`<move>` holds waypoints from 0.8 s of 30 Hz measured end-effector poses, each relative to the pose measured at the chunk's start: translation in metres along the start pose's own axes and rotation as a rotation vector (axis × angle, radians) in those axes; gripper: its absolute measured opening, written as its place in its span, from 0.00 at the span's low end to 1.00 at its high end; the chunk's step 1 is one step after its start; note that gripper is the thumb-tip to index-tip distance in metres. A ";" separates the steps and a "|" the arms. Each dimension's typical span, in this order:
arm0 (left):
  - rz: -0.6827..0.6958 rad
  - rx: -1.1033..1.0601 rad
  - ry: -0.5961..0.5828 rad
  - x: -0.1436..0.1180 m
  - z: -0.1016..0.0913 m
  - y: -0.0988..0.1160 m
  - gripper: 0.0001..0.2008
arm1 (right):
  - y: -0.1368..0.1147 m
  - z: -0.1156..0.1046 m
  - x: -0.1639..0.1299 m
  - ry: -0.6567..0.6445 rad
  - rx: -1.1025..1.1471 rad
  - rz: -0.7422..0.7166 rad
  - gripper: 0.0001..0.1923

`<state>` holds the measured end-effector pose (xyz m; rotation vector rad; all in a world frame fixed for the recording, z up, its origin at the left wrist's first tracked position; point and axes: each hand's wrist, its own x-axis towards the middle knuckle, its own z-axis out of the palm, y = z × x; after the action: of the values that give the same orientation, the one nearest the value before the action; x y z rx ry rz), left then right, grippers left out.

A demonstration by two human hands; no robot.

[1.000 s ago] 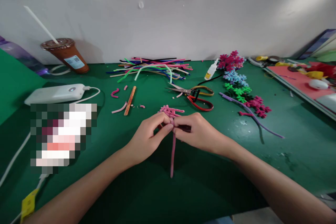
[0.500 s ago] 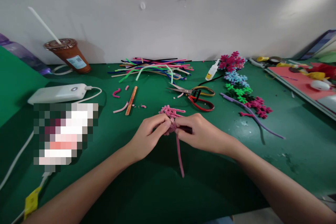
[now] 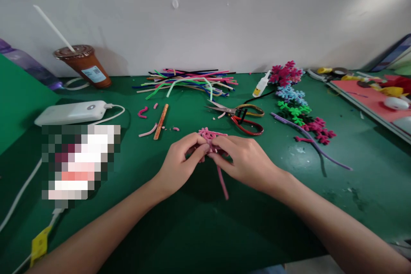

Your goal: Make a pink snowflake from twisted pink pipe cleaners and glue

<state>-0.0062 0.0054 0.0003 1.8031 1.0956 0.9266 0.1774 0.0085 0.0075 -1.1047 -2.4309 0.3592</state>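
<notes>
Both hands meet over the near middle of the table, pinching one pink pipe-cleaner piece. My left hand (image 3: pixel 183 156) is closed on its left side, thumb and forefinger pressed together. From the other side my right hand (image 3: pixel 248 158) grips it with thumb and forefinger. A long pink pipe-cleaner stem (image 3: pixel 222 183) hangs from the piece toward me. Just behind the fingertips lies a bundle of looped pink pipe cleaners (image 3: pixel 208 133). Much of the held piece is hidden by my fingers. Open scissors (image 3: pixel 236 111) lie beyond my right hand.
A pile of coloured pipe cleaners (image 3: pixel 189 83) lies by the wall, near a glue bottle (image 3: pixel 261 84). Finished fuzzy flowers (image 3: pixel 293 109) and a purple pipe cleaner (image 3: pixel 316 147) lie right. Left are a patterned stick (image 3: pixel 161 122), a drink cup (image 3: pixel 88 68) and a white power bank (image 3: pixel 70 112).
My right thumb and fingers have shifted their grip, closing in toward the left fingertips. The hanging pink stem has swung slightly right and its lower end sits higher.
</notes>
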 end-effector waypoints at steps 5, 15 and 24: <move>0.097 0.022 0.125 -0.001 -0.001 -0.003 0.06 | 0.002 0.000 0.001 0.003 0.180 0.090 0.07; 0.632 0.502 0.155 -0.003 -0.005 -0.014 0.18 | 0.008 -0.022 0.007 -0.510 0.980 0.287 0.11; 0.726 0.510 0.045 -0.003 -0.007 -0.019 0.10 | 0.019 -0.022 0.009 -0.710 1.051 0.334 0.15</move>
<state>-0.0193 0.0103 -0.0143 2.7077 0.7309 1.1644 0.1950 0.0284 0.0218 -0.9146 -1.9508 2.1166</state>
